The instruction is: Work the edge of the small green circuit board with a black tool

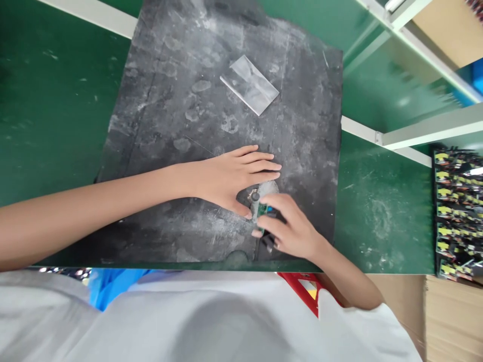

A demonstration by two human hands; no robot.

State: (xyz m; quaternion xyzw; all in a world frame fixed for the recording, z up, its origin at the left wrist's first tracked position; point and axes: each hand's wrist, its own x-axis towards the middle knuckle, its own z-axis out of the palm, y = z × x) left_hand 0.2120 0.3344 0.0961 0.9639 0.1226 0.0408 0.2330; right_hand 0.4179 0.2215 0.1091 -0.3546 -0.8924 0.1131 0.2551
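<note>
On the dark mat (162,100) my left hand (237,176) lies palm down with its fingers stretched out and apart. Its thumb is beside a small grey cylindrical piece (255,196) and a little brassy metal part. My right hand (289,226) is closed on a small green circuit board (261,213) that carries black and blue components. Motion blur and the fingers hide much of the board. Between the two hands a pale grey round patch (268,188) shows; whether it is a disc or a mark on the mat I cannot tell.
A clear flat plastic piece (249,85) lies farther back on the mat. Several circuit boards with yellow parts (455,213) fill a black tray at the right. White frame bars (433,131) cross the green table (377,201). Below the table edge is a red object (302,289).
</note>
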